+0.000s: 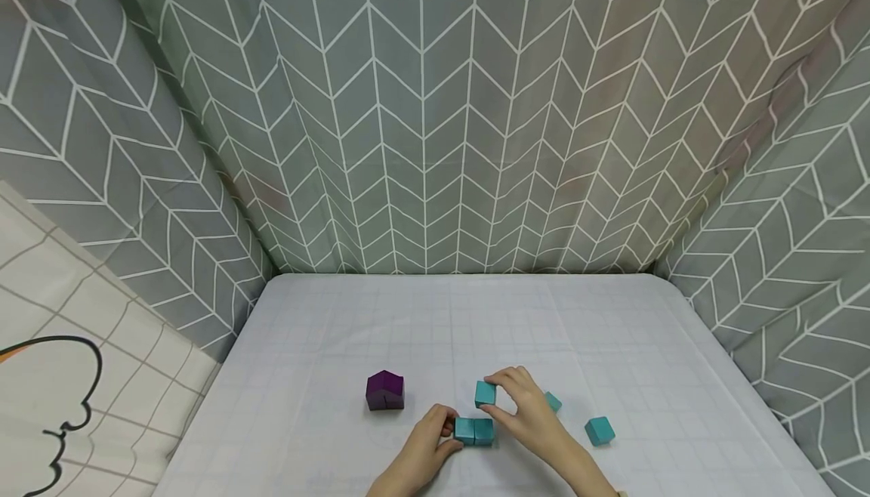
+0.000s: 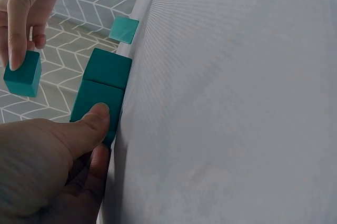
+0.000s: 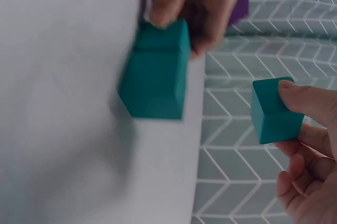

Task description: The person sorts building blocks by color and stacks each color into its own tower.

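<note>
Two teal cubes [image 1: 473, 431] stand side by side on the table, their faces touching. My left hand [image 1: 425, 448] grips the left cube of this pair, with the thumb [image 2: 96, 118] on its near side and fingers curled at the far side. Between thumb and fingertips my right hand [image 1: 526, 410] pinches another teal cube [image 1: 485, 393]. In the right wrist view this held cube [image 3: 276, 110] is raised off the cloth, apart from the pair [image 3: 158, 76].
A teal block [image 1: 553, 402] lies behind my right hand, partly hidden by it. Farther right sits a loose teal cube [image 1: 600, 431]. Left of the hands stands a purple house-shaped block piece [image 1: 385, 390]. A white cloth covers the table [image 1: 326, 331]; patterned curtains [image 1: 442, 142] surround it.
</note>
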Motion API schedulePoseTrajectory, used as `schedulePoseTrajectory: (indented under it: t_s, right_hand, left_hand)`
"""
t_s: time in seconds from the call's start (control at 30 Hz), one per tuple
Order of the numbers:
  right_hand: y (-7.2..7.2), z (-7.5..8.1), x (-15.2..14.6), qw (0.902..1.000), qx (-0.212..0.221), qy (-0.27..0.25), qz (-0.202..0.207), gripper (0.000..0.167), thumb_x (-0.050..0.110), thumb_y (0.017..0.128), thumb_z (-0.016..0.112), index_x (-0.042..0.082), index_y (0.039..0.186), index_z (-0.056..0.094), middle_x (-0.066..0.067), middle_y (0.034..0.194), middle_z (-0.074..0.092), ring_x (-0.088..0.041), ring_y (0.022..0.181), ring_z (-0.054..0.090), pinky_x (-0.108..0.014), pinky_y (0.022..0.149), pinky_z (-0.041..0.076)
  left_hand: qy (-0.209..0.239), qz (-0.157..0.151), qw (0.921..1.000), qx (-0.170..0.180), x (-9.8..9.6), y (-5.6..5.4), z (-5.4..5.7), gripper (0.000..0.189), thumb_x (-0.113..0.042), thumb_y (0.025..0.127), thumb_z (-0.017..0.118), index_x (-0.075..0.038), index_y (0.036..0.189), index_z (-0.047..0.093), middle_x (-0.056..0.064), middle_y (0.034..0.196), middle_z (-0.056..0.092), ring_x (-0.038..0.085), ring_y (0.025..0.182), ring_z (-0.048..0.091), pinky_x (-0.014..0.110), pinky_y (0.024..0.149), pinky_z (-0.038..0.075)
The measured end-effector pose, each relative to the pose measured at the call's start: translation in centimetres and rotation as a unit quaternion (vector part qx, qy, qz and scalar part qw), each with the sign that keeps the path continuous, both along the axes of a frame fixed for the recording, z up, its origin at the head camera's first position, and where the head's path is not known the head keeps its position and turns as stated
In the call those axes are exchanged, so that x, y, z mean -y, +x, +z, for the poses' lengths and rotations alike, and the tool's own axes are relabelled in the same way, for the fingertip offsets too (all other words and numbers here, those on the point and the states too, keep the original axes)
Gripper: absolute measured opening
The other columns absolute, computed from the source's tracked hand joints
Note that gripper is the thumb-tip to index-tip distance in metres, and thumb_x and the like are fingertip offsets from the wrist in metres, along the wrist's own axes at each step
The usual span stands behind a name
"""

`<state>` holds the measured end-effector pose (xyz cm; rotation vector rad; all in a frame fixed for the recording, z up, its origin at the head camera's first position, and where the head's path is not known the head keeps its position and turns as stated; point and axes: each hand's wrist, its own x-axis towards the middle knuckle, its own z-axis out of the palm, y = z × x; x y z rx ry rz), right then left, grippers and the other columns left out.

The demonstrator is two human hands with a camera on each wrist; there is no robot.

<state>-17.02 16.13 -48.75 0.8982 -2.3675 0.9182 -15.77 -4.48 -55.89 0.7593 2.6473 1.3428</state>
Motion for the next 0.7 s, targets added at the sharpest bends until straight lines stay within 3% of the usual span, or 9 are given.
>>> schedulePoseTrajectory:
  t_s: [0.3, 0.7]
  right_hand:
    - [0.8, -2.0, 1.8, 0.9964, 0.054, -0.032, 0.058, 0.035, 0.014, 0.07, 0.074, 0.008, 0.102, 0.059, 0.005, 0.098, 0.055, -0.01, 0.084, 0.044, -0.025, 0.066, 0.047]
    - [1.0, -3.6, 2.4, 0.9948, 0.076, -0.026, 0.063, 0.035, 0.02, 0.071, 0.073, 0.008, 0.102, 0.059, 0.007, 0.1, 0.056, -0.016, 0.085, 0.046, -0.022, 0.072, 0.046]
  left_hand:
    - [0.012, -0.004, 0.9991, -0.041, 0.0, 0.1, -0.1, 0.031, -0.017, 0.081, 0.063, -0.008, 0.105, 0.047, -0.006, 0.094, 0.047, 0.003, 0.084, 0.05, 0.017, 0.073, 0.047]
    - [0.021, -0.01, 0.9987, -0.046, 0.0, 0.1, -0.4, 0.032, -0.02, 0.081, 0.063, -0.009, 0.107, 0.046, -0.007, 0.097, 0.047, 0.001, 0.087, 0.05, 0.016, 0.074, 0.047]
